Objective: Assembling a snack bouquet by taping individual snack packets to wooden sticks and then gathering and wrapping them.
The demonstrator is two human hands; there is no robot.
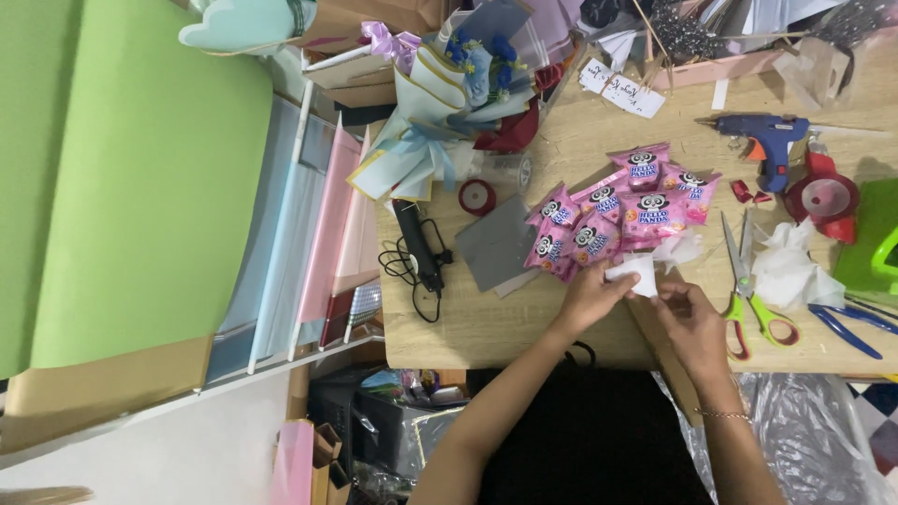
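Observation:
Both my hands meet over the wooden table (486, 323) on a small piece of white tissue paper (636, 273). My left hand (591, 297) pinches its left side. My right hand (690, 316), with a thin bracelet at the wrist, holds its right edge. Just beyond the paper lies a fan of several pink snack packets (617, 215) with a cartoon panda on each, overlapping one another.
Green-handled scissors (748, 285), crumpled white tissue (786, 266), blue pliers (847, 327), a red tape dispenser (825, 198) and a blue glue gun (767, 140) lie to the right. A grey card (496, 245), a black corded tool (418, 248) and a wrapped bouquet (449, 103) sit left. Paper rolls (140, 187) fill the far left.

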